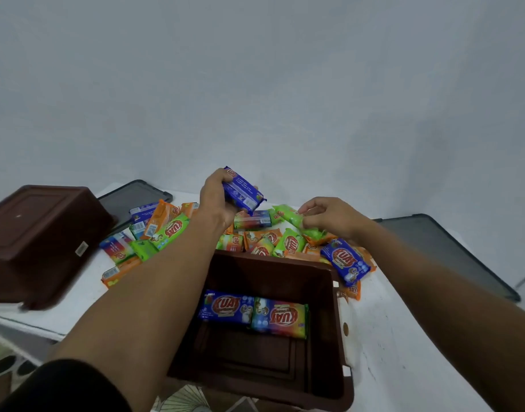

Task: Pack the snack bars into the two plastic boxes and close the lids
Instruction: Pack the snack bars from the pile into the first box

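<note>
Picking bars at 12 o'clock | left hand [216,200] grips blue bar [244,190], right hand [329,216] pinches green bar [295,217] | next: lower both into box [270,275] at 6, I reckon.

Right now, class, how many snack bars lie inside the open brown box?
2: a blue bar at the left, a multicoloured bar beside it on the right. The left forearm may hide more.

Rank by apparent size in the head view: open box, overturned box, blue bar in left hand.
Open box looks largest, but it is nearer, so unsure.
Overturned box.
Blue bar, clearly smallest.
</note>
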### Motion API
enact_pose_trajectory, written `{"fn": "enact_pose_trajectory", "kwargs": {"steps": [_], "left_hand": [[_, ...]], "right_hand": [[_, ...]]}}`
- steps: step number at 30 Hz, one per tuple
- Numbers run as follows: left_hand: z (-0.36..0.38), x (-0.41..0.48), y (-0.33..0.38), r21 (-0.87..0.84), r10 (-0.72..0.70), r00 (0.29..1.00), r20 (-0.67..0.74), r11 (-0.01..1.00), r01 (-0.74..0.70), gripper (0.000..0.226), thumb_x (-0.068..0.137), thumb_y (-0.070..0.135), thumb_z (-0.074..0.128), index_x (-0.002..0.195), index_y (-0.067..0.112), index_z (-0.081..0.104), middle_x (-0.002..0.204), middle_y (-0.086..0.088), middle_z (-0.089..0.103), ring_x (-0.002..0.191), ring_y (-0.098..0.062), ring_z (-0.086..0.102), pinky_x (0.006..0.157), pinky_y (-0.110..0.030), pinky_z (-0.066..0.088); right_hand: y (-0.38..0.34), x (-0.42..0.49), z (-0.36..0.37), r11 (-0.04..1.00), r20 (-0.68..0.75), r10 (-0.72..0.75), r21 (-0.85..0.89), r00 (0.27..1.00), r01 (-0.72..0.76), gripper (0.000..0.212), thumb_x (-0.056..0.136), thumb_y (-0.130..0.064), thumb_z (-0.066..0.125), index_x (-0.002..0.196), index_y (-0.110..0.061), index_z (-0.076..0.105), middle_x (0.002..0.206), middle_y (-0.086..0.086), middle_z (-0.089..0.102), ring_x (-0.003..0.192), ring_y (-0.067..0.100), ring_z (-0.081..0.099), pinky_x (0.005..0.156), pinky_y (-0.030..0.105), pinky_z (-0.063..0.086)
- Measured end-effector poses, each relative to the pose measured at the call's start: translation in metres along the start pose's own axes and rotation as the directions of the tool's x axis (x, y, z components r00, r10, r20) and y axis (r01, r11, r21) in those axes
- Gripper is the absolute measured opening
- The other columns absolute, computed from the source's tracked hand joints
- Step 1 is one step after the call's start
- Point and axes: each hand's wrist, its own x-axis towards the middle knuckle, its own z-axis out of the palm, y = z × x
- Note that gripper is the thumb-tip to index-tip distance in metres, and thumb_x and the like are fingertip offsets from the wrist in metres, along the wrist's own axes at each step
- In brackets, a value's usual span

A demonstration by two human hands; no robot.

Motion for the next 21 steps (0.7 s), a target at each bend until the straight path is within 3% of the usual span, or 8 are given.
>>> {"fn": "enact_pose_trajectory", "kwargs": {"steps": [3,6,8,11,15,17,19,21], "left_hand": [[-0.001,-0.012,0.014,-0.067,-0.056,0.998,0.004,0.996,0.057,0.018,0.089,0.011,0.059,0.107,0.009,0.057,0.100,-0.018,0.068,0.086,-0.039,0.072,0.086,-0.051,0.059],[-0.006,-0.024,0.026,0.078,-0.146,0.988,0.057,0.987,0.141,0.024,0.089,0.010,0.062,0.112,0.004,0.057,0.104,-0.025,0.073,0.090,-0.039,0.074,0.084,-0.048,0.061],[-0.011,-0.035,0.031,0.263,-0.206,0.973,0.107,0.949,0.172,0.023,0.091,0.011,0.060,0.113,0.003,0.057,0.107,-0.029,0.072,0.093,-0.042,0.075,0.082,-0.051,0.062],[-0.018,-0.052,0.040,0.550,-0.269,0.950,0.160,0.823,0.140,0.016,0.092,0.015,0.061,0.105,0.007,0.058,0.100,-0.019,0.070,0.073,-0.029,0.075,0.066,-0.045,0.062],[-0.036,-0.065,0.055,0.756,-0.452,0.820,0.352,0.653,0.036,0.036,0.073,0.008,0.066,0.101,0.017,0.045,0.088,-0.007,0.058,0.070,-0.018,0.059,0.058,-0.033,0.053],[-0.042,-0.074,0.059,0.850,-0.539,0.728,0.423,0.514,-0.113,0.045,0.074,0.000,0.070,0.105,0.018,0.043,0.087,-0.003,0.058,0.070,-0.015,0.060,0.057,-0.030,0.051],[-0.047,-0.083,0.059,0.903,-0.634,0.645,0.427,0.269,-0.334,0.049,0.076,-0.003,0.081,0.101,0.017,0.044,0.080,0.002,0.056,0.064,-0.009,0.057,0.056,-0.030,0.048],[-0.051,-0.092,0.055,0.863,-0.710,0.601,0.368,0.021,-0.505,0.048,0.075,0.014,0.089,0.093,0.019,0.045,0.075,-0.001,0.049,0.062,-0.015,0.045,0.057,-0.033,0.038]], "right_hand": [[-0.006,-0.008,0.001,0.971,0.031,0.020,0.238,0.999,-0.027,0.021,0.082,-0.013,0.074,0.103,-0.018,0.072,0.107,0.008,0.073,0.102,0.028,0.068,0.093,0.045,0.053],[-0.014,-0.016,0.003,0.909,0.121,0.010,0.413,0.993,-0.060,0.017,0.090,-0.005,0.066,0.106,-0.011,0.068,0.116,0.023,0.068,0.103,0.034,0.065,0.099,0.052,0.049],[-0.022,-0.022,0.007,0.922,0.150,-0.012,0.385,0.989,-0.048,0.017,0.091,-0.004,0.065,0.107,-0.010,0.067,0.121,0.027,0.066,0.102,0.035,0.066,0.095,0.050,0.051],[-0.032,-0.033,0.012,0.943,0.182,-0.020,0.331,0.983,-0.042,0.017,0.088,-0.005,0.069,0.102,-0.013,0.069,0.112,0.020,0.069,0.099,0.033,0.067,0.086,0.044,0.053],[-0.039,-0.049,0.023,0.975,0.183,-0.016,0.223,0.983,-0.026,0.023,0.071,-0.016,0.082,0.092,-0.020,0.074,0.095,0.009,0.071,0.090,0.026,0.063,0.082,0.040,0.048],[-0.041,-0.059,0.030,0.990,0.184,-0.027,0.139,0.983,0.001,0.028,0.061,-0.021,0.084,0.088,-0.023,0.075,0.089,0.003,0.070,0.087,0.022,0.059,0.082,0.038,0.045],[-0.041,-0.072,0.037,1.000,0.239,-0.023,-0.015,0.971,0.028,0.026,0.065,-0.017,0.084,0.089,-0.023,0.075,0.081,-0.008,0.071,0.082,0.013,0.062,0.082,0.034,0.047],[-0.042,-0.086,0.048,0.977,0.306,0.020,-0.209,0.952,0.046,0.024,0.071,-0.013,0.083,0.090,-0.025,0.074,0.080,-0.011,0.074,0.080,0.009,0.067,0.082,0.034,0.050]]}}
